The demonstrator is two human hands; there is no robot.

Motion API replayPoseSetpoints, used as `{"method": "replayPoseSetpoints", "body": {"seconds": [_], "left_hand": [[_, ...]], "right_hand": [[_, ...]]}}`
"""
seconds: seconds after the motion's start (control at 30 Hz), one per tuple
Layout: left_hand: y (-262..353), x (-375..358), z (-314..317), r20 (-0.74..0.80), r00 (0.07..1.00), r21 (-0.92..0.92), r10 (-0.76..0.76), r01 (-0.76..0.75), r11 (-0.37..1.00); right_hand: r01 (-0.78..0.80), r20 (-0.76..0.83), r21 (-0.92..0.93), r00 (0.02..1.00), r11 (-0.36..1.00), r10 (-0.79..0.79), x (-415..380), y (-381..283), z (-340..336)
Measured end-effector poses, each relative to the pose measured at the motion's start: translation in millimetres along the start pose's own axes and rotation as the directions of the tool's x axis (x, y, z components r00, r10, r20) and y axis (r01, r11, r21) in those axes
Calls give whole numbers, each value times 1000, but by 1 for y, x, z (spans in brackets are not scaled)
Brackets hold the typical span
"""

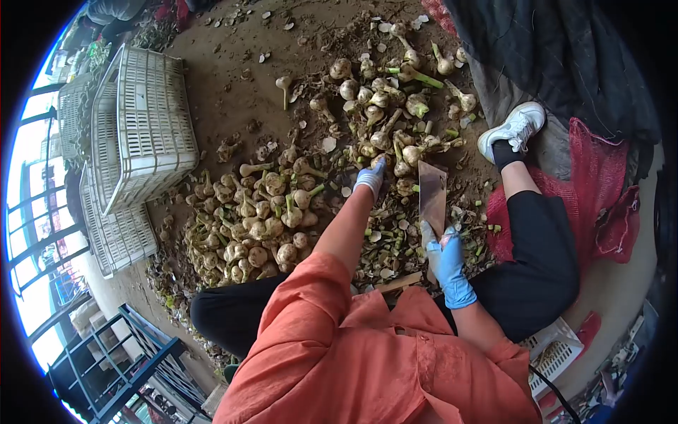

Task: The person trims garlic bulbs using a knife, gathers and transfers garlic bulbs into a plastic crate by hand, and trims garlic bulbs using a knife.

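Note:
I sit on the ground in an orange shirt and black trousers. My left hand [370,177], in a pale blue glove, reaches forward into a heap of garlic bulbs with stalks [385,120] and rests on the bulbs; whether it grips one is unclear. My right hand [445,256], also gloved, is closed around the handle of a broad cleaver [432,194] whose blade stands upright in front of me. Cut stalks and skins [388,244] litter the ground between my knees. A second pile of garlic [251,219] lies to my left.
White plastic crates [145,127] stand stacked at the left, another white crate [554,353] by my right hip. A red mesh sack [600,205] lies at the right beside my foot in a white shoe [514,128]. A dark blue metal frame [113,357] is at the lower left.

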State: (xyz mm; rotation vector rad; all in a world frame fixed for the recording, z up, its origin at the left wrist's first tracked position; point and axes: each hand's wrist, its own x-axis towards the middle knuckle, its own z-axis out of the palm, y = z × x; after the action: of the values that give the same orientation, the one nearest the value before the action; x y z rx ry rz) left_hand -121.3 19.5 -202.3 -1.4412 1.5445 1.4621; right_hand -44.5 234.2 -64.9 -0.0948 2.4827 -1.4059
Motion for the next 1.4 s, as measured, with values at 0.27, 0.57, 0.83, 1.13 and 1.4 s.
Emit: {"method": "replayPoseSetpoints", "body": {"seconds": [0.27, 0.57, 0.83, 1.13, 1.4], "left_hand": [[10, -22, 2, -156, 935, -146, 319, -342, 928], [-11, -194, -74, 320, 425, 72, 847, -902, 426], [-32, -226, -91, 329, 377, -25, 866, -913, 407], [-11, -253, -111, 184, 361, 637, 914, -752, 168], [-41, -236, -109, 292, 659, -796, 693, -235, 558]], "right_hand": [[-110, -21, 93, 993, 990, 112, 11, -16, 3], [526, 102, -291, 848, 799, -521, 5, -77, -21], [639, 185, -367, 762, 676, -621, -22, -94, -26], [251, -19, -351, 961, 902, -275, 8, -38, -16], [364, -61, -92, 927, 927, -370, -5, -74, -9]]}}
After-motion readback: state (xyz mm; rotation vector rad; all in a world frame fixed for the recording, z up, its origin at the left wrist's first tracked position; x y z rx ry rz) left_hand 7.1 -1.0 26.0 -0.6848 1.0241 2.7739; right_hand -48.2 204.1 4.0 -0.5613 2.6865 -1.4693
